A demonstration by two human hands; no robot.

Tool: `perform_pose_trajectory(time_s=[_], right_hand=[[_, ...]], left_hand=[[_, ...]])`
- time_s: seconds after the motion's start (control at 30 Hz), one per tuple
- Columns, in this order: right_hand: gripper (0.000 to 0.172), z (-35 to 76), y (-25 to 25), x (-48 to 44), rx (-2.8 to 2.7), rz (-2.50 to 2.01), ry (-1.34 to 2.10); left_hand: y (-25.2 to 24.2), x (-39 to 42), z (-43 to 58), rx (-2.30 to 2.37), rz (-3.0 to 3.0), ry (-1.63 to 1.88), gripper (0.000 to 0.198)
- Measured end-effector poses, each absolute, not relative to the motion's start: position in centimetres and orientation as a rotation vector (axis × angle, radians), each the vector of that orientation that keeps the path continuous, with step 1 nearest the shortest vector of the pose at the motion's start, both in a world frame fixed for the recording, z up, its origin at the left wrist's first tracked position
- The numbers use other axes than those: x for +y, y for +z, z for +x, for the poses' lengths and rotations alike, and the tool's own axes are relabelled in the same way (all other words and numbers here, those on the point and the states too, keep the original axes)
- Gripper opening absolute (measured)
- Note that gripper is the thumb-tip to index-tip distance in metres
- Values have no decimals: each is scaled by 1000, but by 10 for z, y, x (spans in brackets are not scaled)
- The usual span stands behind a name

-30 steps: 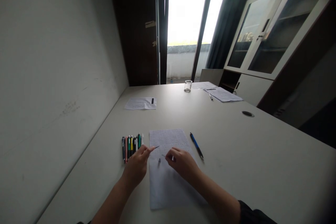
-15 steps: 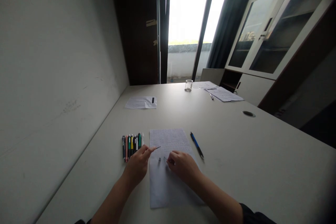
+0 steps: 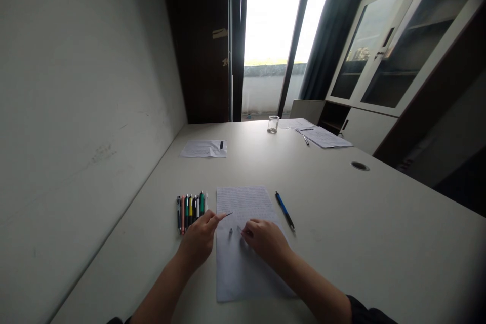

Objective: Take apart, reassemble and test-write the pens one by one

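Note:
Over the left edge of a written sheet of paper [image 3: 243, 273], my left hand [image 3: 198, 243] pinches a thin dark rod, perhaps a pen refill [image 3: 229, 214], its end pointing right. My right hand [image 3: 264, 238] is closed above the sheet, fingertips together on a slim, pale piece like part of a pen [image 3: 239, 229]; most of it is hidden. Between the hands a small dark piece [image 3: 231, 231], possibly a pen tip, is on the paper. A row of several pens [image 3: 191, 207] lies beside my left hand, and one blue and black pen [image 3: 284, 211] lies right of the sheet.
A clear glass [image 3: 273, 124] stands near the far edge of the white table [image 3: 341, 253]. Papers [image 3: 324, 136] with a pen lie at the far right, another sheet [image 3: 204, 149] at the far left. A round cable hole [image 3: 359, 166] is at right; a wall [image 3: 94, 136] borders the left.
Both hands stay nearly in place. The pale piece at my right fingertips has shifted very slightly; otherwise the view has only drifted a little.

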State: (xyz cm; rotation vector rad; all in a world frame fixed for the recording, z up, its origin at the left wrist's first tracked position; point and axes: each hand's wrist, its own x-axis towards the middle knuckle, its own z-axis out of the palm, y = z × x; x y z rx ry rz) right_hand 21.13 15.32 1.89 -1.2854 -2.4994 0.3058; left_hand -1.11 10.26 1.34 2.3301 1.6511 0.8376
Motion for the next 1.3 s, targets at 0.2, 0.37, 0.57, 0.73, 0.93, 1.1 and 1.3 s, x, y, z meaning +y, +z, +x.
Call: perform_pose_trajectory(time_s=[0.2, 0.37, 0.57, 0.73, 0.93, 1.1, 1.3], right_hand=[[11, 212, 18, 154, -2499, -1266, 341], [10, 214, 16, 156, -2497, -1243, 366], [14, 218, 18, 161, -2407, -1234, 341], [16, 219, 16, 163, -2239, -1116, 380], [16, 216, 15, 159, -2257, -971, 419], [12, 215, 17, 158, -2290, -888, 445], [11, 215, 19, 156, -2338, -875, 413]], left_hand=[[14, 102, -11, 1655, 2336, 850, 53], [15, 102, -10, 1658, 2354, 849, 53], [14, 102, -10, 1681, 2365, 831, 52], [13, 102, -8, 1672, 2403, 795, 48], [14, 101, -6, 1589, 2428, 808, 43], [17, 98, -6, 1569, 2378, 818, 40], [21, 99, -4, 1476, 2401, 828, 25]])
